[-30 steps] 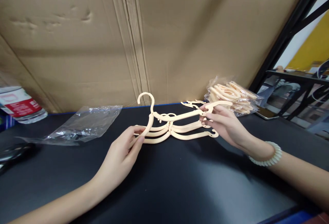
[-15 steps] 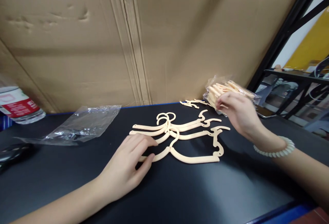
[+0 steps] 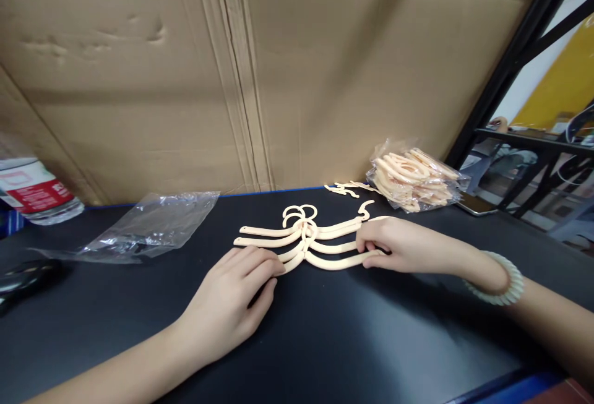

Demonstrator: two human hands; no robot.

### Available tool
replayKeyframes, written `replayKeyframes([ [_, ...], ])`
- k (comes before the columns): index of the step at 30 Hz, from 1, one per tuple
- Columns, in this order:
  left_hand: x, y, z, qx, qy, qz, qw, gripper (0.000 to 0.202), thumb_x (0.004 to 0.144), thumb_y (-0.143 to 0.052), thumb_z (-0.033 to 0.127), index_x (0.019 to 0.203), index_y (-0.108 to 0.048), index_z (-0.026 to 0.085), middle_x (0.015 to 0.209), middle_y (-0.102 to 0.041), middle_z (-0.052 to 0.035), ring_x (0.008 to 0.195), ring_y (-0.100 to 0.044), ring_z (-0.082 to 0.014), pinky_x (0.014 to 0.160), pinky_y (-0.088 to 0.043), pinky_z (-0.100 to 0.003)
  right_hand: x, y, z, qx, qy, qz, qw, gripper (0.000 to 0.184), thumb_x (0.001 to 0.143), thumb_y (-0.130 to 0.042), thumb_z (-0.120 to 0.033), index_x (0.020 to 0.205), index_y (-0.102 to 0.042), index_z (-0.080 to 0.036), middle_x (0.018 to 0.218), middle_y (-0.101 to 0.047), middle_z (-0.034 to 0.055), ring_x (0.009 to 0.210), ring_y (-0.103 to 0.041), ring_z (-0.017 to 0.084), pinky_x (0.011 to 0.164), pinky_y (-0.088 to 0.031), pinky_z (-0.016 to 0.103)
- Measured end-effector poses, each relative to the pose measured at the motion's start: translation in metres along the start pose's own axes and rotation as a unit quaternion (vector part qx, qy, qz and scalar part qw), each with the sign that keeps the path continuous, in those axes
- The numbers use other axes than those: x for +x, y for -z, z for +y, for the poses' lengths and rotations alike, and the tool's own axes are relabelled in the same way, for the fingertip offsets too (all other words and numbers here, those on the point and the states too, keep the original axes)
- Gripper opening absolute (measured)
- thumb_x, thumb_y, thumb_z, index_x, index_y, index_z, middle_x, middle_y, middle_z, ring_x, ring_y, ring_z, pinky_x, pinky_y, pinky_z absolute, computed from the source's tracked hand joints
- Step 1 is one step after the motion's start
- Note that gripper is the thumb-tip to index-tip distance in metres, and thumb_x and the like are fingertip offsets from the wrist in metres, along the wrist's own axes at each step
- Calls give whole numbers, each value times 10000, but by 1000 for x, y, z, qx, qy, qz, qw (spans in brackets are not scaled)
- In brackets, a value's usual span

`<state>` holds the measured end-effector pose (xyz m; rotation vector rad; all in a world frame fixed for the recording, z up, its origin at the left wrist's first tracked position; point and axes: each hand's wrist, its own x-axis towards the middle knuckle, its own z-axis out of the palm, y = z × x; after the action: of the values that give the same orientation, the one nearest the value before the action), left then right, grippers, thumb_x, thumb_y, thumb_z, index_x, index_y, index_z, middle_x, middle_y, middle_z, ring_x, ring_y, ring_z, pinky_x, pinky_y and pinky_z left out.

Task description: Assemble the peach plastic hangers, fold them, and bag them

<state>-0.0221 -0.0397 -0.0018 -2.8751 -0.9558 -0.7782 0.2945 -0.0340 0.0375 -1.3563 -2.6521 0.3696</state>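
Several cream plastic clothes hangers lie overlapped on the dark table, their hooks clustered in the middle. The nearest hanger stretches between both hands. My left hand is closed over its left arm, hiding that end. With thumb and fingers pinched, my right hand grips the right end of the same hanger and covers the tips of those behind it. The farthest hanger shows its bare left arm. A small curved piece sits at the right end of a rear hanger.
A clear bag of cream hanger parts stands at the back right, with several loose small pieces beside it. An empty clear bag, a bottle and a black mouse are at left. Cardboard stands behind.
My right hand has come from the bag down and left to the hangers' right ends. The nearest hanger has moved back, closer to the others; my left hand has barely moved.
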Motion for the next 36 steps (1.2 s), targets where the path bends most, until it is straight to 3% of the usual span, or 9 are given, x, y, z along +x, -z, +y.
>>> replayKeyframes([
  [6,1,-1,-4,76,47,-41,995,395,931,-443,208,1320,-497,244,1324,-554,-80,1215,-497,-292,936,-439,-455,10,-17,13,-54,-29,112,992,18,882,-556,-164,882,-563,-181,896,-601,37,734,-556,155,650,-413,267],
  [12,2,0,-2,58,56,-30,996,394,914,-453,220,1306,-495,232,1335,-537,-97,1234,-494,-296,975,-447,-452,10,-21,10,-85,-24,158,983,50,900,-510,-187,932,-548,-189,913,-599,56,749,-583,182,674,-470,312],
  [18,4,2,0,37,46,-40,997,262,925,-470,241,1171,-557,223,1227,-603,-90,1130,-556,-282,919,-471,-440,10,-26,8,-54,32,188,980,269,938,-456,-206,1197,-530,-195,1202,-602,133,1116,-596,266,952,-506,437],
  [23,3,2,-2,19,52,-52,997,291,934,-470,257,1211,-549,221,1289,-579,-91,1176,-547,-279,948,-474,-437,15,-42,21,-47,24,161,986,421,979,-336,-195,1383,-443,-147,1421,-493,181,1340,-457,283,1084,-429,487],
  [30,3,2,-3,13,53,-75,996,328,956,-463,277,1268,-545,220,1410,-521,-109,1289,-487,-291,1035,-440,-481,25,-47,46,-53,23,188,981,398,993,-326,-203,1337,-514,-137,1391,-527,178,1326,-475,283,1085,-424,507],
  [36,4,2,-3,9,58,-79,995,353,953,-467,284,1290,-530,203,1413,-512,-126,1308,-470,-307,1056,-427,-507,28,-45,44,-56,34,259,964,304,949,-416,-161,1171,-623,-186,1213,-613,141,1164,-574,271,1002,-488,494],
])
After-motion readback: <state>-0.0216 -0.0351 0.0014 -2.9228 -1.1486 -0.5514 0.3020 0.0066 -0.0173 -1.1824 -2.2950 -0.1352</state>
